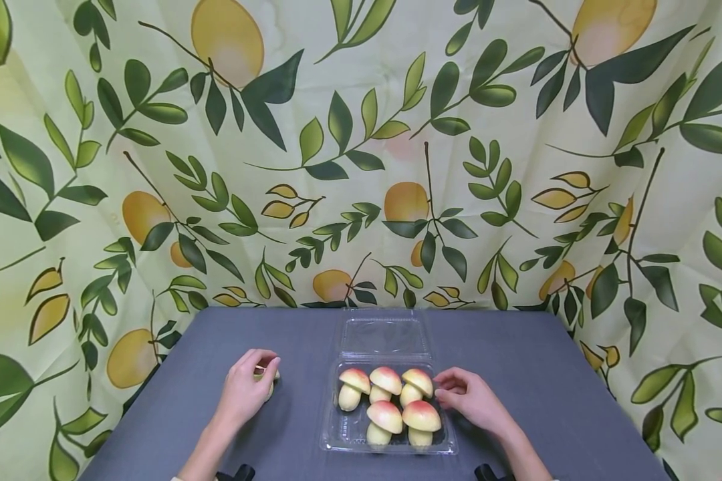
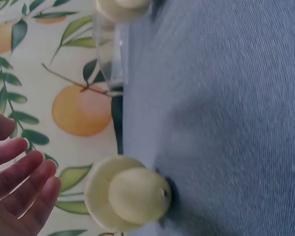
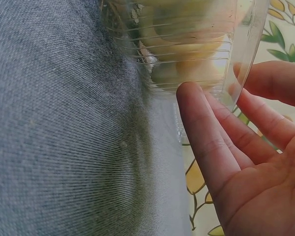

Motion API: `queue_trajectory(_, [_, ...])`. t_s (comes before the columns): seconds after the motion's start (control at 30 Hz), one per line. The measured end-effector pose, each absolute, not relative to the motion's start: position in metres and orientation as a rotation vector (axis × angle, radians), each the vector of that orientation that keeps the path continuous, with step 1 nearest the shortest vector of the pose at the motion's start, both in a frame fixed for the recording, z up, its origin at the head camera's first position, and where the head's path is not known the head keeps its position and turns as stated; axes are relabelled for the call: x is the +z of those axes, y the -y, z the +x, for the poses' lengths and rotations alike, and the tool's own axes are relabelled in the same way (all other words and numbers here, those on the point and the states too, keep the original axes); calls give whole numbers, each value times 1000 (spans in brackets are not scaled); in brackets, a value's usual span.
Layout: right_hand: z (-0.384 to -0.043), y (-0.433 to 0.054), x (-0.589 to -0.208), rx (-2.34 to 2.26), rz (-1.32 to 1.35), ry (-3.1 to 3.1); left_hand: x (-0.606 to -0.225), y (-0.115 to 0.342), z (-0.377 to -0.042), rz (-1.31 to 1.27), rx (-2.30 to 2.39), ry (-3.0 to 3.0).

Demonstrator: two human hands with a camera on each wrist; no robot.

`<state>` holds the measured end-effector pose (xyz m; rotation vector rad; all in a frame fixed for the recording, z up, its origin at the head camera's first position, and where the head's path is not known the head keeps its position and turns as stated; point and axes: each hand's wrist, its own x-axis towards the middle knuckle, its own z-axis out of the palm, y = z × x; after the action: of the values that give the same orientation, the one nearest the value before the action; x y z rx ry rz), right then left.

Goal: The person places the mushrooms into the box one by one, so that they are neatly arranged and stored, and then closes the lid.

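Note:
A pale mushroom-shaped piece [image 2: 137, 194] lies on the grey table, its stem facing the left wrist camera. My left hand [image 1: 249, 384] is beside it, covering most of it in the head view. The left wrist view shows that hand's loosely bent fingers [image 2: 19, 184] apart from the piece. Several mushroom-shaped pieces [image 1: 385, 417] with red-tinged caps sit in a clear plastic container [image 1: 351, 434]. At the container's right side is my right hand [image 1: 472, 399], thumb [image 2: 0, 125] aside. In the right wrist view its fingers [image 3: 206, 132] reach the clear wall.
The container's clear lid [image 1: 385, 336] lies folded back behind it on the table [image 1: 505, 354]. A cloth [image 1: 361, 167] printed with leaves and orange fruit hangs behind the table and along both sides.

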<state>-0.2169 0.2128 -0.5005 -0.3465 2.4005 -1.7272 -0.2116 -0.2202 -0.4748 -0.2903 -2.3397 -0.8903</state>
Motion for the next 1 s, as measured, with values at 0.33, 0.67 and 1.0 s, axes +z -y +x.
queue_trajectory(0.33, [-215, -212, -499, -1736, -374, -2384, -479, 238, -219, -179, -894, 2420])
queue_trajectory(0.67, [-217, -213, -504, -1753, -371, -2371, -484, 247, -221, -79, -834, 2666])
queue_trajectory(1.0, [-219, -213, -503, -1751, -367, -2365, -498, 252, -223, -28, -879, 2715])
